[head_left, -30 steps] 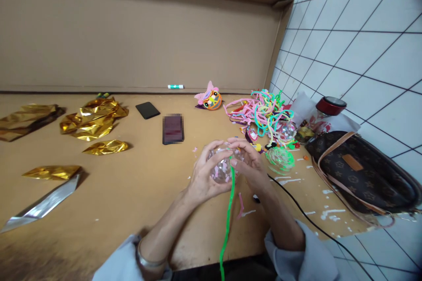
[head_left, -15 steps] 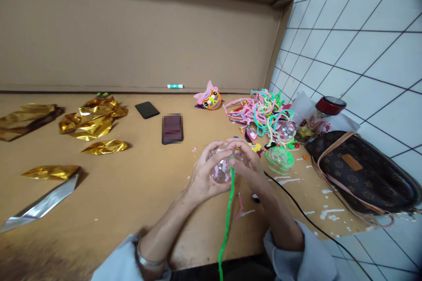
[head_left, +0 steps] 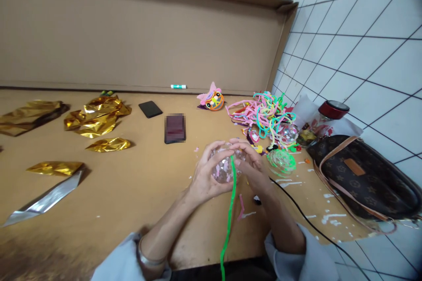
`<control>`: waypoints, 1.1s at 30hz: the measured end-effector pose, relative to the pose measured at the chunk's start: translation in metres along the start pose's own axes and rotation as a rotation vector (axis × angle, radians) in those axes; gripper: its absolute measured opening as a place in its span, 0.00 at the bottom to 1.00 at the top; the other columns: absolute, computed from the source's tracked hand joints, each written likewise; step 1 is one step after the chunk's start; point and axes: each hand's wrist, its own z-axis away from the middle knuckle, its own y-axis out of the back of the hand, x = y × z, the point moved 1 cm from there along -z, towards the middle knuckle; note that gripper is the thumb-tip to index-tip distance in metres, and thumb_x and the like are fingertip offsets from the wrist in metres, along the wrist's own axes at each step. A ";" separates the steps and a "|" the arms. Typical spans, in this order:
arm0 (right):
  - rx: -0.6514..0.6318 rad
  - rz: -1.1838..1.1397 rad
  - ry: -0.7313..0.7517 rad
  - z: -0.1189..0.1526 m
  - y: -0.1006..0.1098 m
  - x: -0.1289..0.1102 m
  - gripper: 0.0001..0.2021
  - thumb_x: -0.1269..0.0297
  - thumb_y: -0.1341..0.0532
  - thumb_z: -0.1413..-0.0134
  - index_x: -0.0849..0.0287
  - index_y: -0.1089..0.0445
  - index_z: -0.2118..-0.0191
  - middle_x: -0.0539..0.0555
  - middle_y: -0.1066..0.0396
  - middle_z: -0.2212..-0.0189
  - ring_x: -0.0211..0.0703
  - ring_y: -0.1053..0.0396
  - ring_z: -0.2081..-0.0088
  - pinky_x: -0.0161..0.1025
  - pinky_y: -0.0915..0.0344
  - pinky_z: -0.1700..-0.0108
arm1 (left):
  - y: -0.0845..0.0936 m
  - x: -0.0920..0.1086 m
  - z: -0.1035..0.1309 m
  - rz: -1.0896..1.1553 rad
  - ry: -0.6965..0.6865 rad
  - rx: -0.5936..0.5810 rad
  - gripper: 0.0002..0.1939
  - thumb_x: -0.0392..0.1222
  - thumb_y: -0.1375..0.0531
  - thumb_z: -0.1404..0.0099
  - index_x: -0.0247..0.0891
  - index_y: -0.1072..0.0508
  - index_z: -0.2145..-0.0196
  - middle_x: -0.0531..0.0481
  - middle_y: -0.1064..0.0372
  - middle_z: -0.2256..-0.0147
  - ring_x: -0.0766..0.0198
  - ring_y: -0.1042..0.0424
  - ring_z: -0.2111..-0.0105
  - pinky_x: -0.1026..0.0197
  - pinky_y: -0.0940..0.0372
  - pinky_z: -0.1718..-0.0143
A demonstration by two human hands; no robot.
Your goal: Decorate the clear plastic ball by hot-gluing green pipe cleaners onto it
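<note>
At the near middle of the table (head_left: 138,202), I am cupping a clear ball (head_left: 224,171) between my left hand (head_left: 206,175) and right hand (head_left: 255,169), fingers closing around both sides. Pink bits are showing through it; whether they are lying inside or sticking outside, I cannot tell. A green cord (head_left: 230,215) is hanging from its top, by my right thumb. At right, a red-lidded jar (head_left: 321,124) is standing behind a patterned brown handbag (head_left: 372,171), whose tan patch is showing no readable writing. Far off, a white-and-green tube (head_left: 178,86) is lying, its label illegible.
</note>
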 end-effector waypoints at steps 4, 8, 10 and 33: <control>0.004 0.049 -0.024 0.000 -0.001 -0.005 0.11 0.64 0.39 0.49 0.53 0.30 0.57 0.54 0.34 0.51 0.48 0.37 0.45 0.46 0.41 0.41 | 0.000 0.001 -0.001 -0.001 0.012 -0.005 0.35 0.39 0.29 0.49 0.48 0.34 0.44 0.42 0.42 0.41 0.48 0.36 0.42 0.43 0.35 0.43; -0.006 0.058 -0.037 0.000 -0.001 -0.003 0.12 0.62 0.40 0.47 0.53 0.30 0.56 0.53 0.32 0.50 0.47 0.37 0.43 0.45 0.42 0.40 | -0.001 0.000 -0.001 0.016 0.023 -0.002 0.36 0.39 0.29 0.50 0.46 0.33 0.44 0.41 0.41 0.42 0.47 0.36 0.41 0.43 0.35 0.43; -0.010 0.045 -0.046 0.000 0.000 0.000 0.14 0.60 0.40 0.46 0.52 0.31 0.53 0.53 0.32 0.48 0.47 0.39 0.41 0.45 0.43 0.38 | -0.001 -0.001 -0.002 0.023 0.043 0.009 0.36 0.39 0.28 0.51 0.45 0.33 0.45 0.41 0.40 0.43 0.47 0.36 0.41 0.43 0.36 0.42; 0.153 1.562 -0.573 -0.013 0.019 0.022 0.20 0.56 0.46 0.38 0.71 0.31 0.54 0.73 0.27 0.59 0.61 0.26 0.57 0.49 0.33 0.59 | 0.013 -0.035 -0.011 0.570 0.692 0.391 0.44 0.50 0.24 0.66 0.41 0.31 0.50 0.46 0.28 0.54 0.55 0.25 0.57 0.57 0.28 0.57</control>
